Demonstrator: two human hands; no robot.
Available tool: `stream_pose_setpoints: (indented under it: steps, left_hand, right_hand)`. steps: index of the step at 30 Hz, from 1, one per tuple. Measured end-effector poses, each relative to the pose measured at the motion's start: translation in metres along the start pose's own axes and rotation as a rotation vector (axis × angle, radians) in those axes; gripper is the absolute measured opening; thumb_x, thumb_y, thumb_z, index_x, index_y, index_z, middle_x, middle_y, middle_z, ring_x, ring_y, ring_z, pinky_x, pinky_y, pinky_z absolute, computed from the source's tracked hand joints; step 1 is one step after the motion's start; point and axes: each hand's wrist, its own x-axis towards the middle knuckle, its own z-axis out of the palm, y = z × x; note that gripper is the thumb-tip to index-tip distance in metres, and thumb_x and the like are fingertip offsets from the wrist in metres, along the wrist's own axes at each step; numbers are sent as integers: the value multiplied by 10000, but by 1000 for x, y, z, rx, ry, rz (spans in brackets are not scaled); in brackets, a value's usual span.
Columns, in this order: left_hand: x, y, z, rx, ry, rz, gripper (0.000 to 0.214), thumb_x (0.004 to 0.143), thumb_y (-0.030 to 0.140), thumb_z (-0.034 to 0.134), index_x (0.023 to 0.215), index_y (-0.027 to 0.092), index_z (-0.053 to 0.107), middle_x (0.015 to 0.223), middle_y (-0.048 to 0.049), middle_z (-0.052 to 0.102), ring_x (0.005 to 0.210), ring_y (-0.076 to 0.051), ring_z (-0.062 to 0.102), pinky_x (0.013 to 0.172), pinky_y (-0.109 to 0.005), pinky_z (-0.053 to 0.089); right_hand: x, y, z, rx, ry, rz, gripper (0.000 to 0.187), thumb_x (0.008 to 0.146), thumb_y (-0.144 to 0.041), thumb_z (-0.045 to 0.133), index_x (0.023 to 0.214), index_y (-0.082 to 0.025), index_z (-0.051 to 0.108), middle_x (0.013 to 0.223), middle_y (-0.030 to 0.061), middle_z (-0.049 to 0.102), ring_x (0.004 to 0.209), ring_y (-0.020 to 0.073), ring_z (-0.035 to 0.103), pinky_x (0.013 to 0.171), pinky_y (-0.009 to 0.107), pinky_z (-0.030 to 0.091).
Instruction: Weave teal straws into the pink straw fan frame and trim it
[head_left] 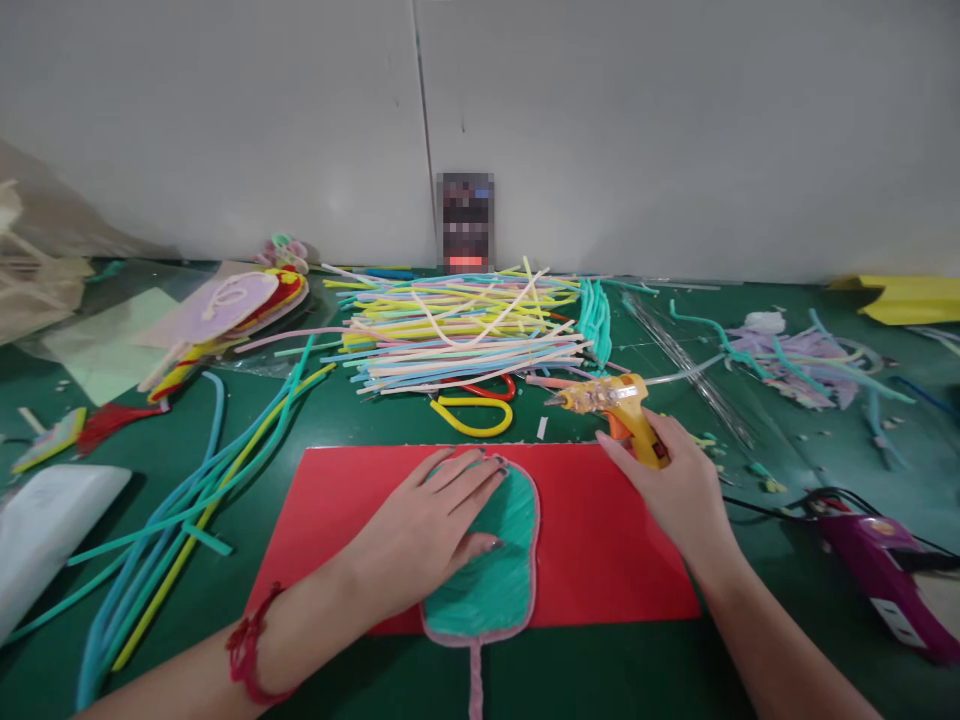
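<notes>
My left hand (439, 525) lies with fingers stretched out on a fan-shaped piece (502, 560). That piece has a green filled face, a pink rim and a pink stem running toward me. Beneath it is a red sheet (600, 540). In my right hand (682, 480) is a yellow hot glue gun (626, 405), gripped by its handle, its nozzle pointing left just beyond the sheet's far edge. A pale glue stick or tube appears to extend from its back. My left palm and fingers hide the fan's upper left part.
Bundled pipe cleaners (465, 330) lie behind the sheet, with yellow-handled scissors (472, 415) before them. Loose green, blue and yellow strips (187, 510) and a decorated fan (232, 305) are left. A purple tool (889, 580) with a black cord sits right. A phone-like blurred object (466, 225) leans against the wall.
</notes>
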Motion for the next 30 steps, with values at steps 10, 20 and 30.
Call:
stream_pose_setpoints:
  steps: [10, 20, 30]
  left_hand:
    - [-3, -3, 1, -78, -40, -22, 506, 897, 465, 363, 1319, 194, 430, 1313, -49, 522, 1250, -213, 400, 1077, -392, 268]
    - [-3, -4, 1, -44, -17, -1, 492, 894, 461, 373, 1306, 201, 445, 1314, -44, 515, 1259, -213, 389, 1105, -413, 219]
    - [-3, -4, 2, 13, -4, 24, 465, 907, 433, 361, 1277, 182, 484, 1261, -80, 562, 1236, -214, 429, 1110, -430, 206]
  right_hand:
    - [0, 13, 10, -72, -68, -24, 445, 751, -542, 564, 1009, -180, 579, 936, 79, 594, 837, 229, 566, 716, 351, 444]
    - [-5, 12, 10, -270, -5, -123, 572, 769, -583, 525, 1172, -177, 521, 1043, 124, 565, 988, 303, 529, 839, 479, 421]
    - [-35, -51, 4, -74, -186, -837, 227, 859, -179, 473, 1029, -207, 620, 950, 65, 696, 888, 194, 629, 771, 343, 486]
